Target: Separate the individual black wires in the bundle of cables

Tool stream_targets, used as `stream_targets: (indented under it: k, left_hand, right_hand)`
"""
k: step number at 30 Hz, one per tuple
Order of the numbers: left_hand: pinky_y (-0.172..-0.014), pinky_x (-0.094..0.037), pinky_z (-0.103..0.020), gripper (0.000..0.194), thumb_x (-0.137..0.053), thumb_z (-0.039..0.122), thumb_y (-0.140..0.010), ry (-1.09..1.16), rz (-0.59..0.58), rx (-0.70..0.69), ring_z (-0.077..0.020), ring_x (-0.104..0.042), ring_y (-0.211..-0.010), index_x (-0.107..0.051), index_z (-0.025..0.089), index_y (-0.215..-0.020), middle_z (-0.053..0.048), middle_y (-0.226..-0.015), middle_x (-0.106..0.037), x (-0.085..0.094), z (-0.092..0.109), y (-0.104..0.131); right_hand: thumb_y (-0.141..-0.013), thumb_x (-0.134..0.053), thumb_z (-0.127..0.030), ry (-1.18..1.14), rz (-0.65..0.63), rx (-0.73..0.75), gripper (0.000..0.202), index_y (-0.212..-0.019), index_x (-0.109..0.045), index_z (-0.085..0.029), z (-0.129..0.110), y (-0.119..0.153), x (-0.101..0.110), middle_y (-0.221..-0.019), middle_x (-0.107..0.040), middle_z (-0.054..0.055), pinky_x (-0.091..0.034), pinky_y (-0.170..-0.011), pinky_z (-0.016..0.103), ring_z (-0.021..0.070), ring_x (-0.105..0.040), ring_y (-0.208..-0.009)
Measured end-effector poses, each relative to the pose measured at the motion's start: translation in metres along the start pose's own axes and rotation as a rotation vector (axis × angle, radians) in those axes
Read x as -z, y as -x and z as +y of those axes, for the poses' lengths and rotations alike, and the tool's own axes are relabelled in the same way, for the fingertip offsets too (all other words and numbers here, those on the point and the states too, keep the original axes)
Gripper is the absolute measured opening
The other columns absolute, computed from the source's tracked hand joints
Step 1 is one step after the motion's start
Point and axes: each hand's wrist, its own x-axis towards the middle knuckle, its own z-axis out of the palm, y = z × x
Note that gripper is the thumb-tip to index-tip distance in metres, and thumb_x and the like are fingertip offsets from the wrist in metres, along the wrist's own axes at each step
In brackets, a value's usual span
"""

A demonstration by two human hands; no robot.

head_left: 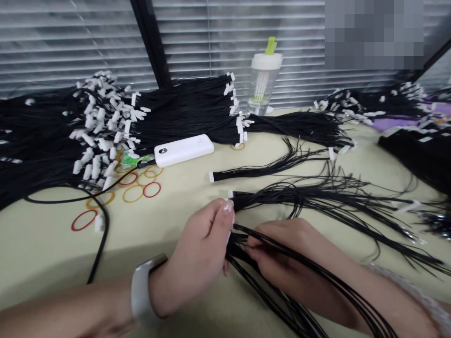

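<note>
My left hand (207,234), with a watch on its wrist, is closed around the white connector end of a black wire harness (317,267). Only a sliver of that connector shows beside the thumb. Close by on the right, my right hand (289,253) pinches black wires of the same harness just below the connector. The wires run down and right past my right forearm, some over the hand. Directly behind my hands lies another bundle of black wires (268,199) with a white connector. Farther back is a smaller wire bundle (257,172), its white connector facing left.
A white power bank (185,150) lies mid-table, with a black cable (104,230) looping left. Rubber bands (134,192) are scattered beside it. Large stacks of black wires (179,110) with white connectors line the back. A clear bottle (261,87) stands by the window blinds.
</note>
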Motion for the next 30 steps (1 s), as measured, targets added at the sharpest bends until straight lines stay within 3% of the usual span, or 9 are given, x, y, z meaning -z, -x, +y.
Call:
stream_targets:
  k: [6, 8, 11, 14, 17, 20, 23, 27, 30]
  left_hand:
    - [-0.033, -0.035, -0.017, 0.036, -0.029, 0.049, -0.084, -0.050, 0.042, 0.030, -0.0059, -0.040, -0.036, -0.037, 0.019, -0.066, 0.006, -0.050, -0.039, 0.001, -0.001, 0.000]
    - [-0.032, -0.035, -0.018, 0.037, -0.029, 0.051, -0.083, -0.017, 0.033, 0.058, -0.0060, -0.040, -0.035, -0.036, 0.020, -0.066, 0.006, -0.052, -0.038, 0.001, -0.002, 0.000]
    - [-0.031, -0.036, -0.017, 0.037, -0.030, 0.053, -0.082, 0.025, 0.019, 0.080, -0.0057, -0.041, -0.035, -0.036, 0.020, -0.066, 0.007, -0.052, -0.037, 0.000, -0.003, 0.000]
    - [-0.031, -0.036, -0.016, 0.038, -0.030, 0.054, -0.082, 0.046, 0.017, 0.090, -0.0049, -0.040, -0.034, -0.036, 0.020, -0.066, 0.007, -0.051, -0.035, -0.001, -0.002, 0.001]
    - [-0.032, -0.035, -0.015, 0.038, -0.030, 0.053, -0.082, 0.051, 0.017, 0.078, -0.0046, -0.040, -0.034, -0.037, 0.019, -0.066, 0.007, -0.051, -0.036, -0.001, -0.001, 0.001]
    - [-0.032, -0.034, -0.015, 0.038, -0.030, 0.053, -0.082, 0.054, 0.015, 0.076, -0.0046, -0.040, -0.035, -0.037, 0.019, -0.066, 0.007, -0.050, -0.036, -0.001, 0.000, 0.001]
    - [-0.032, -0.033, -0.016, 0.039, -0.030, 0.053, -0.082, 0.063, 0.022, 0.090, -0.0051, -0.039, -0.035, -0.036, 0.019, -0.065, 0.007, -0.049, -0.037, -0.001, 0.000, 0.001]
    - [-0.032, -0.033, -0.016, 0.039, -0.030, 0.053, -0.082, 0.067, 0.020, 0.080, -0.0055, -0.039, -0.035, -0.037, 0.019, -0.065, 0.007, -0.047, -0.037, -0.001, 0.000, 0.001]
    - [-0.032, -0.033, -0.016, 0.039, -0.029, 0.053, -0.082, 0.079, 0.018, 0.085, -0.0053, -0.039, -0.035, -0.038, 0.019, -0.065, 0.007, -0.047, -0.037, -0.001, -0.001, 0.001]
  right_hand:
    - [-0.072, -0.051, -0.014, 0.057, -0.018, 0.020, 0.017, -0.057, -0.056, -0.018, 0.026, 0.002, 0.034, -0.053, -0.053, -0.003, -0.036, -0.043, 0.019, 0.0062, -0.044, -0.046]
    - [-0.071, -0.057, -0.024, 0.113, 0.168, -0.139, 0.010, -0.064, -0.063, -0.019, 0.039, 0.002, 0.052, -0.050, -0.054, -0.003, -0.033, -0.039, 0.019, 0.0061, -0.045, -0.043]
    - [-0.070, -0.059, -0.029, 0.049, 0.630, -0.322, 0.016, -0.080, -0.067, -0.018, 0.056, 0.003, 0.076, -0.071, -0.064, 0.003, -0.039, -0.049, 0.025, 0.0122, -0.056, -0.060]
    - [-0.074, -0.055, -0.024, -0.387, 0.938, -0.233, 0.024, -0.095, -0.065, -0.019, 0.068, 0.003, 0.088, -0.101, -0.062, 0.006, -0.034, -0.055, 0.032, 0.0199, -0.057, -0.086]
    - [-0.076, -0.050, -0.022, -0.699, 1.045, -0.187, 0.029, -0.103, -0.061, -0.022, 0.071, 0.001, 0.089, -0.114, -0.056, 0.004, -0.027, -0.053, 0.036, 0.0214, -0.054, -0.094]
    - [-0.077, -0.050, -0.018, -0.660, 0.953, -0.218, 0.040, -0.116, -0.049, -0.025, 0.058, -0.001, 0.079, -0.088, -0.065, 0.003, -0.030, -0.050, 0.030, 0.0105, -0.057, -0.067]
    - [-0.082, -0.047, -0.020, -0.491, 0.602, -0.160, 0.030, -0.112, -0.046, -0.022, 0.038, -0.002, 0.062, -0.059, -0.058, -0.002, -0.038, -0.049, 0.022, 0.0065, -0.052, -0.051]
    - [-0.080, -0.050, -0.021, -0.065, 0.319, -0.001, 0.007, -0.075, -0.054, -0.018, 0.024, 0.000, 0.039, -0.064, -0.055, -0.001, -0.038, -0.049, 0.017, 0.0059, -0.049, -0.055]
    - [-0.079, -0.051, -0.019, 0.021, 0.272, 0.100, 0.004, -0.077, -0.054, -0.020, 0.024, 0.001, 0.027, -0.067, -0.054, -0.002, -0.037, -0.051, 0.017, 0.0063, -0.049, -0.058]
